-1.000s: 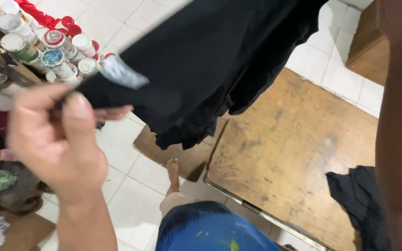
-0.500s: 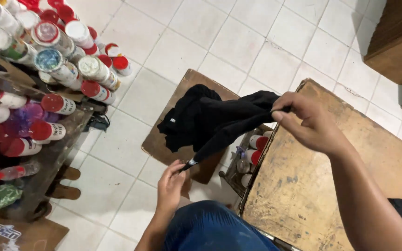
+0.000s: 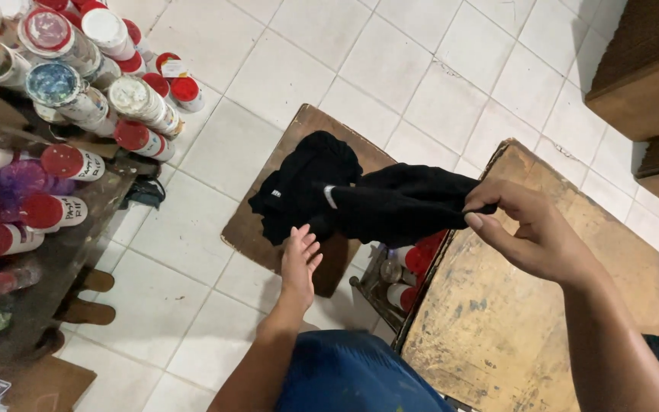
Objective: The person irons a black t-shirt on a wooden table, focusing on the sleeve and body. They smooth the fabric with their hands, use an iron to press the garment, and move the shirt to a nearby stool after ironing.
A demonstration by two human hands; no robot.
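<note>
A black cloth garment (image 3: 390, 202) hangs in the air over the floor, bunched, with a small white tag showing. My right hand (image 3: 532, 236) pinches its right end above the edge of a worn wooden table (image 3: 528, 328). My left hand (image 3: 300, 259) is just under the garment's lower left part, fingers spread and holding nothing. A brown board (image 3: 257, 225) lies on the tiles below the garment.
Shelves at the left hold several jars with red and white lids (image 3: 78, 99). More jars (image 3: 409, 263) sit under the table edge. White floor tiles (image 3: 345, 61) lie beyond. Brown wooden steps (image 3: 642, 69) stand at the upper right. Sandals (image 3: 85, 297) rest at the lower left.
The garment was held up close to the camera, then lowered over the board. My left hand has let go of its lower end and now sits open beneath it.
</note>
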